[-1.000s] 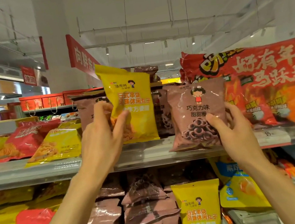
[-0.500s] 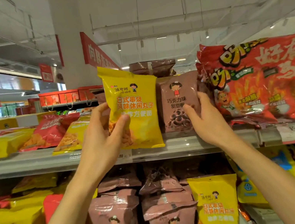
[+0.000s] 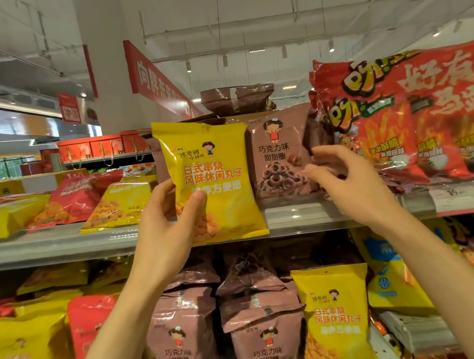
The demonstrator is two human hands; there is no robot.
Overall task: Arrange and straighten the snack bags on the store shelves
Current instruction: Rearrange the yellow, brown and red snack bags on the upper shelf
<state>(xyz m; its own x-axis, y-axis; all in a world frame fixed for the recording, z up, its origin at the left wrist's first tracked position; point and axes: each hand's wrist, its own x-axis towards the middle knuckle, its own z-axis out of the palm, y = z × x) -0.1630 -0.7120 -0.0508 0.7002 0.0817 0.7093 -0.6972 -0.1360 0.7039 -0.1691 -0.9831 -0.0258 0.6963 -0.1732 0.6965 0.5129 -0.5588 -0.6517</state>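
Observation:
My left hand (image 3: 168,225) grips a yellow snack bag (image 3: 212,168) by its lower left corner and holds it upright in front of the top shelf (image 3: 52,246). Just to its right a brown chocolate-ring bag (image 3: 280,156) stands upright on that shelf. My right hand (image 3: 352,182) hovers at the brown bag's right edge with fingers curled and apart, holding nothing. More brown bags stand behind the yellow one, partly hidden.
Large red multipacks (image 3: 425,113) fill the top shelf on the right, with a price tag (image 3: 461,198) below them. Yellow and red bags (image 3: 76,203) lie flat at left. The lower shelf holds brown (image 3: 263,325), yellow (image 3: 335,316) and red bags.
My right hand has set the brown bag upright on the top shelf and let it go. The left hand keeps the yellow bag, which sits a little lower against the shelf edge.

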